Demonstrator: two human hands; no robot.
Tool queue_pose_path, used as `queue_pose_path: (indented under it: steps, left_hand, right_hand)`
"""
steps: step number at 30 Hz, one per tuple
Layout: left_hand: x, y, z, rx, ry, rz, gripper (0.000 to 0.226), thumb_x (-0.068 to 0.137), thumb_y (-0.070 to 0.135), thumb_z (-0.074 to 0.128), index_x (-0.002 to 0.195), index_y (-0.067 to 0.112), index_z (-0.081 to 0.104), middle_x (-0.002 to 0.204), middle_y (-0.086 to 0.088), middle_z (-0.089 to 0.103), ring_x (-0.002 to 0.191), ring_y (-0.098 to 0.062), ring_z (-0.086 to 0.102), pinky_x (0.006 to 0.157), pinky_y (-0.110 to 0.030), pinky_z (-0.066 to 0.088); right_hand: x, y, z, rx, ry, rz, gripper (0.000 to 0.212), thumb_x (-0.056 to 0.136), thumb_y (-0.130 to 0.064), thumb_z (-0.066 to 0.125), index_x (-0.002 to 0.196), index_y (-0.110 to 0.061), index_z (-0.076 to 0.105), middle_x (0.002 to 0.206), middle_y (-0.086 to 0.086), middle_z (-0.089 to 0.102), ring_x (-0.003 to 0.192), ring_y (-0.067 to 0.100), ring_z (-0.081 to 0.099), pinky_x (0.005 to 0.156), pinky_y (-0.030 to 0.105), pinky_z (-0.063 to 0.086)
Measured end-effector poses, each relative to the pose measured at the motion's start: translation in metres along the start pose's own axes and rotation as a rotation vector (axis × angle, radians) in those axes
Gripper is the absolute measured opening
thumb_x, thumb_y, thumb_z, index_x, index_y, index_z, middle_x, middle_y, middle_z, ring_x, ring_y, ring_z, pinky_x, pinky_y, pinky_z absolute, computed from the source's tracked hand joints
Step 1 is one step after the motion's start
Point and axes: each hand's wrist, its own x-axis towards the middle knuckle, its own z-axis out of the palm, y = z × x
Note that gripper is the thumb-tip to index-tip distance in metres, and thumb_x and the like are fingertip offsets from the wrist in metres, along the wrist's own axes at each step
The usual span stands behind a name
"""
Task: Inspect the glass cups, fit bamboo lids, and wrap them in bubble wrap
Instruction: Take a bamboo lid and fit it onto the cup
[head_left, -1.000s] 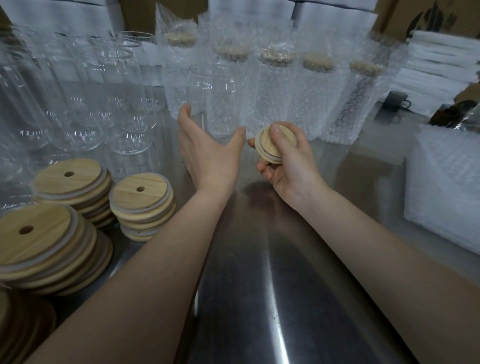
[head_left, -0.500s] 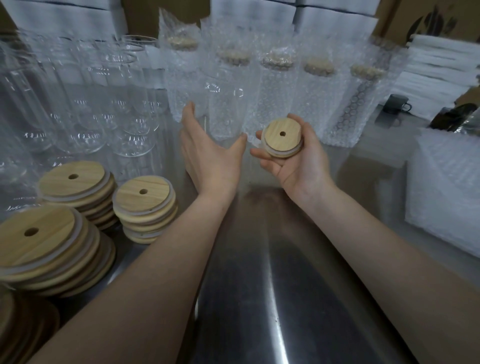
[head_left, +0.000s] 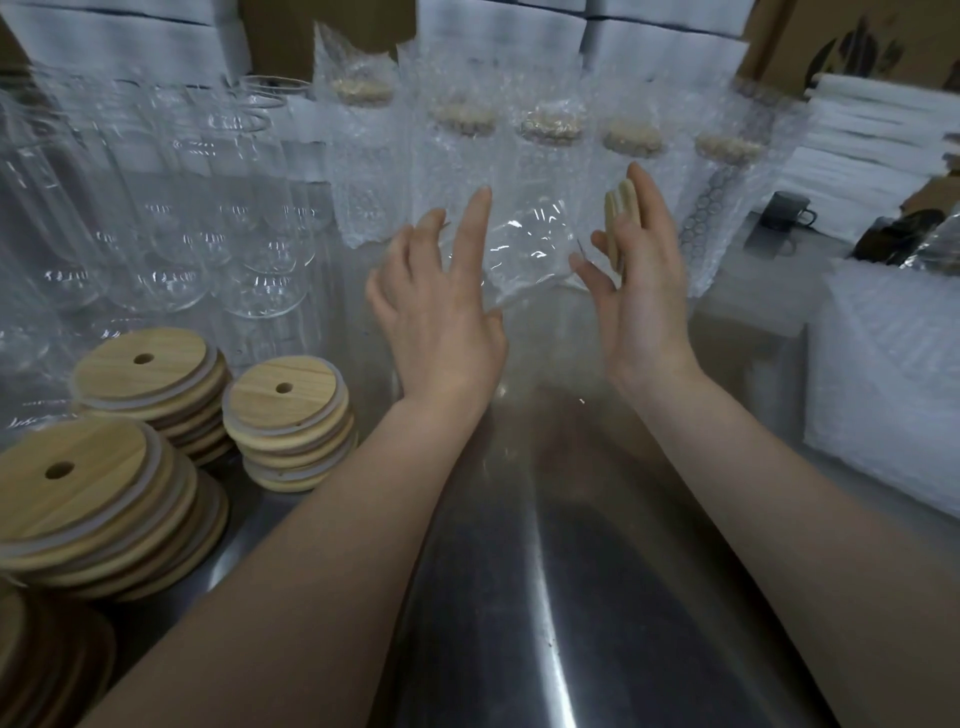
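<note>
A clear glass cup sits between my two hands in front of the wrapped row, blurred. My left hand is spread with straight fingers, and its fingertips touch the cup's left side. My right hand is at the cup's right side. It pinches a bamboo lid, seen edge-on, between thumb and fingers. Stacks of bamboo lids with centre holes lie at the left. Bare glass cups stand behind them. Several wrapped, lidded cups stand in a row at the back.
A steel table runs under my forearms. A pile of bubble wrap bags lies at the right. A dark mug and stacked white sheets are at the back right. Cardboard boxes line the rear.
Both hands have moved forward and closed in on the glass cup. The lid in my right hand has turned from face-up to edge-on. My left fingers have spread.
</note>
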Motion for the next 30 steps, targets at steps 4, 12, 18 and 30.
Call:
queue_pose_path:
  steps: [4,12,18,30]
  left_hand:
    - [-0.002,0.002,0.002,0.026,-0.027,0.064,0.097,0.072,0.014,0.075,0.152,0.037,0.026,0.152,-0.003,0.036,0.141,-0.028,0.029,0.109,-0.049,0.025]
    - [-0.002,-0.001,0.003,0.020,-0.028,0.085,0.097,0.070,0.009,0.075,0.151,0.036,0.030,0.150,-0.003,0.039,0.139,-0.028,0.032,0.109,-0.048,0.026]
    - [-0.003,-0.001,0.002,0.023,-0.008,0.090,0.094,0.070,0.007,0.071,0.150,0.036,0.033,0.149,-0.001,0.041,0.138,-0.025,0.033,0.109,-0.044,0.025]
    - [-0.003,-0.001,-0.001,-0.018,0.014,0.048,0.092,0.068,0.008,0.068,0.148,0.037,0.035,0.147,0.003,0.042,0.138,-0.023,0.034,0.109,-0.044,0.025]
  right_hand:
    - [-0.006,0.002,0.003,-0.095,-0.089,-0.054,0.045,0.105,-0.011,0.040,0.147,-0.026,0.038,0.152,-0.002,0.033,0.136,0.012,0.045,0.115,0.034,0.037]
    - [-0.008,0.003,0.003,-0.150,-0.164,-0.011,0.045,0.105,-0.014,0.040,0.148,-0.026,0.038,0.153,0.000,0.035,0.133,0.010,0.047,0.116,0.030,0.035]
    - [-0.010,0.003,0.002,-0.213,-0.171,-0.019,0.046,0.104,-0.018,0.043,0.148,-0.028,0.040,0.151,0.000,0.036,0.130,0.012,0.048,0.119,0.040,0.032]
    - [-0.014,-0.004,0.004,-0.313,-0.287,-0.016,0.054,0.105,-0.017,0.042,0.154,-0.030,0.025,0.156,-0.006,0.026,0.128,-0.014,0.037,0.118,0.029,0.030]
